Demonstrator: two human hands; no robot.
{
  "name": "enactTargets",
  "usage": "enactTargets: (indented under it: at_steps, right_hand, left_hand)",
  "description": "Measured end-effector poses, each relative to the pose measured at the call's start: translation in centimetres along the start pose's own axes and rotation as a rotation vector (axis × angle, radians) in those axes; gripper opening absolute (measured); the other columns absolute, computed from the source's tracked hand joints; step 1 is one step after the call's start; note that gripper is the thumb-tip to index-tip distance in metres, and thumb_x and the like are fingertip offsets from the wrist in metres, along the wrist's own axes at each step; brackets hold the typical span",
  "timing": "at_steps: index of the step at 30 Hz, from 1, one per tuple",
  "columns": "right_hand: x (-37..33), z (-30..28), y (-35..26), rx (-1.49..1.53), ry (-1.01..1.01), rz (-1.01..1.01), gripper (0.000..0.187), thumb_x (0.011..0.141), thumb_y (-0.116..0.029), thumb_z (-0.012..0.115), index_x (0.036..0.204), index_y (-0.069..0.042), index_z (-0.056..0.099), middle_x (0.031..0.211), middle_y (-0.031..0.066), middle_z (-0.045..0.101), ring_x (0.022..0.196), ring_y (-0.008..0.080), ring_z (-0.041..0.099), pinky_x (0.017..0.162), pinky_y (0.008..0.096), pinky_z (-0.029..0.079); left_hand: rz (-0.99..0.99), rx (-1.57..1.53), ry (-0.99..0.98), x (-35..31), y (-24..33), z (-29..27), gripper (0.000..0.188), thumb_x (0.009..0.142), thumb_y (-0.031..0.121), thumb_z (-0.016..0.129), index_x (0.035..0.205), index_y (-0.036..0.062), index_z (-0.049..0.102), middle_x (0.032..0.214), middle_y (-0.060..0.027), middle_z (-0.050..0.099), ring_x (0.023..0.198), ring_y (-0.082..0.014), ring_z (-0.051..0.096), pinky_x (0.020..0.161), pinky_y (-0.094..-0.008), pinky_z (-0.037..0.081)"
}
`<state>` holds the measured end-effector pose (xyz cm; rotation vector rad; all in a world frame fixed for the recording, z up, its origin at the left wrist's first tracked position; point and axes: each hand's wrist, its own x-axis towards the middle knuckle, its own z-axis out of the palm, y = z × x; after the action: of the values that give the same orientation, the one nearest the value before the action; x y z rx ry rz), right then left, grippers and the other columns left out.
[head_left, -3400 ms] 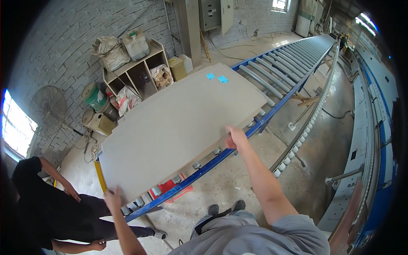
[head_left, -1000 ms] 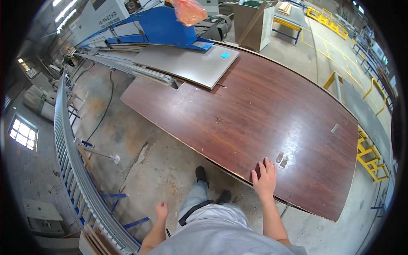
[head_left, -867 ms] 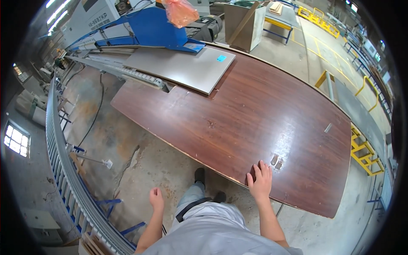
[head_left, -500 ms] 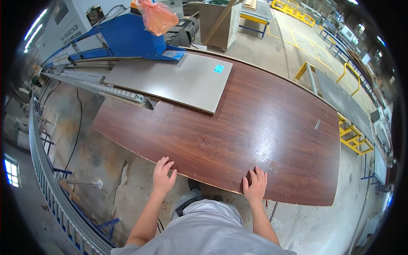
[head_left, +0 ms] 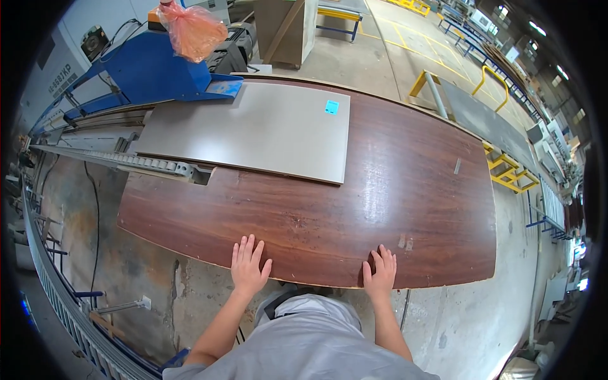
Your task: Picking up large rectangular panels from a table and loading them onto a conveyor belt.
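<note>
A large dark-red wood-grain table (head_left: pixel 304 221) with a worn, chipped near edge spreads out in front of me. My left hand (head_left: pixel 249 265) lies open on that edge, fingers stretched over the surface and thumb pointing right. Farther right along the same edge rests my right hand (head_left: pixel 380 271), also open, its fingers loosely spread. Neither hand holds anything. Beyond them, a flat light-grey panel (head_left: pixel 247 130) lies on the far left part of the table. It carries a small bright-blue sticker (head_left: pixel 331 107) near its far right corner.
A blue machine housing (head_left: pixel 149 66) with an orange plastic bag (head_left: pixel 193 35) hanging by it stands at the far left. A chain-like conveyor rail (head_left: pixel 152 163) meets the table's left notch. Roller conveyor (head_left: pixel 66 304) lies left, a yellow frame (head_left: pixel 510 171) right.
My view has turned, so the table and grey panel sit rotated in the picture. My left hand has come farther onto the tabletop. The right hand stays at the edge.
</note>
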<state>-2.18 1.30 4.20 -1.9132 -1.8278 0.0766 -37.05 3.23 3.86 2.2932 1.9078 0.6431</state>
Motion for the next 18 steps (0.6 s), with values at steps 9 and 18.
enactTargets:
  at_steps: [9, 18]
  right_hand:
    - [5.4, 2.5, -2.1, 0.166, 0.011, 0.005, 0.046, 0.08, -0.026, 0.066, 0.12, -0.005, 0.056, 0.132, 0.0204, 0.046, 0.12, 0.0392, 0.044, 0.104, 0.049, 0.031]
    - [14.7, 7.2, -5.5, 0.06, 0.027, -0.146, 0.059, 0.077, -0.03, 0.072, 0.127, -0.008, 0.051, 0.136, 0.0233, 0.04, 0.121, 0.0423, 0.042, 0.103, 0.0477, 0.035]
  left_hand:
    - [0.003, -0.008, -0.015, 0.0, 0.0, -0.1, 0.053, 0.079, 0.026, 0.062, 0.126, 0.006, 0.05, 0.14, -0.0188, 0.04, 0.13, -0.0383, 0.035, 0.108, -0.0503, 0.024]
    - [0.048, -0.157, 0.026, 1.8, -4.0, -1.4, 0.031, 0.076, 0.017, 0.066, 0.105, 0.0069, 0.064, 0.12, -0.015, 0.058, 0.114, -0.0331, 0.054, 0.096, -0.0456, 0.041]
